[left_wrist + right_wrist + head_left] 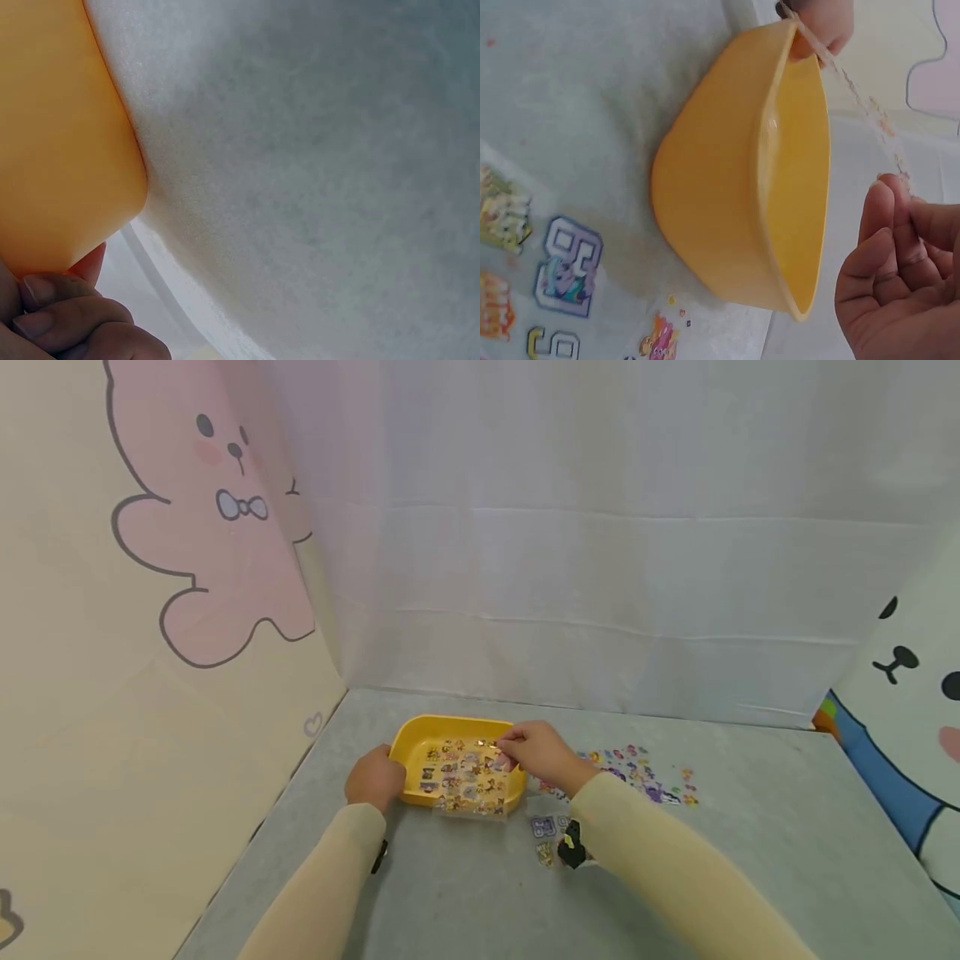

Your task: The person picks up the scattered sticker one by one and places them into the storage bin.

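Observation:
My left hand [375, 777] grips the left rim of a yellow plastic basin [453, 722]. In the left wrist view its curled fingers [79, 322] bunch at the corner of the basin [64, 142]. My right hand [546, 753] pinches the far right edge of a clear sticker sheet [468, 781] printed with several small cartoon figures. The sheet lies slanted over the basin, its near edge overlapping the front rim. Seen edge-on in the right wrist view, the sheet [862, 97] runs from above the rim to the thumb and index finger.
Colourful sticker sheets [637, 770] lie on the grey tabletop [465, 885] right of the basin, partly behind my right arm. Nearer me, another clear sheet with number stickers [543, 828] lies below that wrist. A white curtain [600, 568] hangs behind the table.

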The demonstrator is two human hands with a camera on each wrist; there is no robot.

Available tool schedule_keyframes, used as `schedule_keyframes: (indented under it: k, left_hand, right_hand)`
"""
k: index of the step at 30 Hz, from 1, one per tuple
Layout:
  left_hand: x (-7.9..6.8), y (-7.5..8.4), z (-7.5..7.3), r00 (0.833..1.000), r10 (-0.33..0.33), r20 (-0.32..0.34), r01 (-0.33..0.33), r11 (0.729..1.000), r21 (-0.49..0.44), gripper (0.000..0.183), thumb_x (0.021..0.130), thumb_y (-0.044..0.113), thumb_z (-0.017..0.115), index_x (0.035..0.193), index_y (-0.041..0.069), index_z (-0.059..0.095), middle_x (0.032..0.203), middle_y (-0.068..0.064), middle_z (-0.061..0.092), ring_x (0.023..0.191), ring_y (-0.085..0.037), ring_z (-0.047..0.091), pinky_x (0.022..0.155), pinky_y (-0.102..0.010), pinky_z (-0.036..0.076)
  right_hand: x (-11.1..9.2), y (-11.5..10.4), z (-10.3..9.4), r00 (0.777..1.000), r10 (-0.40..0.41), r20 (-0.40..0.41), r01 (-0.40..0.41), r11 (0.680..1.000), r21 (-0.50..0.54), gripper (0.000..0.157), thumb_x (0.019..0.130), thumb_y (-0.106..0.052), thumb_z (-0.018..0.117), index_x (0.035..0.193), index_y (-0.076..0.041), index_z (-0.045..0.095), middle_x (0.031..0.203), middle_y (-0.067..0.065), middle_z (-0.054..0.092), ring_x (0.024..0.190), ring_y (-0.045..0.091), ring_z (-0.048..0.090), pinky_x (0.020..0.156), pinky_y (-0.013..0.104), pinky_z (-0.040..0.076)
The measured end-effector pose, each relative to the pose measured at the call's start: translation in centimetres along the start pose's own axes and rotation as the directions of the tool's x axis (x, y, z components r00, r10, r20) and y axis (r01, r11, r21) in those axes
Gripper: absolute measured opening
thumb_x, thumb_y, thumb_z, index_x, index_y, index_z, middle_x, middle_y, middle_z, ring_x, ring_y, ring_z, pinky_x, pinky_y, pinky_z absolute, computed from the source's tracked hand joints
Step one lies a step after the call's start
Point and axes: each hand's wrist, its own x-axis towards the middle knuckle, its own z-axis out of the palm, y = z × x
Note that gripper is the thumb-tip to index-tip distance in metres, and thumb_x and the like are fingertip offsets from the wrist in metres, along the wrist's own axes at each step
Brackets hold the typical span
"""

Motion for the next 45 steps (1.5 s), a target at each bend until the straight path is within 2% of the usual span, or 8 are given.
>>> schedule_keyframes:
  k: [8,12,20,25,33,40,42,45]
  left_hand:
    - [-0.1,0.2,-0.1,1.0,-0.001,0.015,0.001,1.0,0.001,0.05,0.086,0.016,0.048,0.134,0.004,0.048,0.117,-0.016,0.06,0.087,-0.028,0.053,0.079,-0.046,0.045]
    - [-0.1,0.3,-0.1,1.0,-0.007,0.021,0.008,1.0,-0.005,0.05,0.086,0.015,0.049,0.134,0.003,0.048,0.117,-0.016,0.059,0.087,-0.029,0.053,0.079,-0.046,0.045]
    - [0.1,-0.1,0.1,0.999,-0.009,0.032,0.009,1.0,0.0,0.05,0.086,0.015,0.049,0.134,0.003,0.048,0.115,-0.016,0.06,0.084,-0.027,0.053,0.074,-0.044,0.045]
    - [0.2,-0.1,0.1,1.0,-0.003,0.026,0.003,1.0,0.002,0.05,0.085,0.015,0.049,0.134,0.003,0.048,0.114,-0.016,0.061,0.083,-0.027,0.054,0.073,-0.044,0.046]
    - [0.2,-0.3,0.2,1.0,0.011,0.016,-0.011,1.0,0.011,0.048,0.085,0.015,0.049,0.132,0.003,0.05,0.11,-0.015,0.062,0.082,-0.027,0.054,0.072,-0.044,0.045]
    - [0.4,-0.4,0.1,1.0,0.007,0.018,-0.007,1.0,0.009,0.048,0.085,0.015,0.051,0.132,0.002,0.049,0.112,-0.016,0.061,0.083,-0.028,0.053,0.074,-0.044,0.046]
    - [0.4,-0.3,0.1,1.0,0.009,0.021,-0.009,1.0,0.007,0.048,0.085,0.015,0.051,0.132,0.002,0.049,0.111,-0.016,0.061,0.082,-0.028,0.053,0.073,-0.044,0.045]
    - [0.4,-0.3,0.0,1.0,0.007,0.029,-0.008,1.0,0.008,0.049,0.085,0.015,0.051,0.132,0.002,0.049,0.111,-0.015,0.061,0.082,-0.028,0.053,0.072,-0.043,0.045]
  right_hand:
    - [1.5,-0.1,0.5,0.996,-0.015,-0.089,0.018,0.999,0.031,0.019,0.095,-0.027,0.055,0.1,-0.016,0.069,0.077,0.004,0.065,0.07,0.021,0.058,0.062,0.034,0.047]
    - [2.1,0.2,1.0,0.988,-0.029,-0.153,0.035,0.999,0.035,0.019,0.095,-0.024,0.054,0.103,-0.013,0.068,0.08,0.002,0.065,0.072,0.018,0.059,0.065,0.032,0.047]
    - [2.6,0.8,2.5,0.967,0.017,-0.254,-0.017,1.0,0.003,0.018,0.096,-0.028,0.051,0.102,-0.018,0.065,0.082,0.002,0.064,0.073,0.016,0.059,0.062,0.033,0.047]
    - [2.8,0.8,3.3,0.967,0.04,-0.253,-0.055,0.997,-0.053,0.018,0.096,-0.029,0.051,0.1,-0.017,0.064,0.083,0.0,0.063,0.074,0.015,0.058,0.063,0.032,0.048]
    - [2.3,1.2,4.3,0.978,-0.017,-0.208,-0.03,0.975,-0.219,0.021,0.096,-0.027,0.053,0.104,-0.014,0.067,0.083,-0.004,0.062,0.071,0.013,0.056,0.064,0.032,0.049]
    - [2.0,1.5,4.8,0.979,-0.109,-0.171,0.021,0.895,-0.446,0.021,0.094,-0.028,0.055,0.101,-0.016,0.07,0.083,-0.009,0.06,0.07,0.01,0.054,0.071,0.033,0.049]
    - [2.1,1.5,5.0,0.972,-0.159,-0.172,0.043,0.843,-0.536,0.019,0.094,-0.027,0.055,0.093,-0.017,0.072,0.078,-0.009,0.061,0.07,0.012,0.055,0.075,0.035,0.048]
    - [2.3,1.7,5.1,0.957,-0.229,-0.176,0.052,0.735,-0.676,0.021,0.093,-0.024,0.055,0.082,-0.018,0.072,0.071,-0.007,0.06,0.072,0.015,0.055,0.08,0.039,0.045]
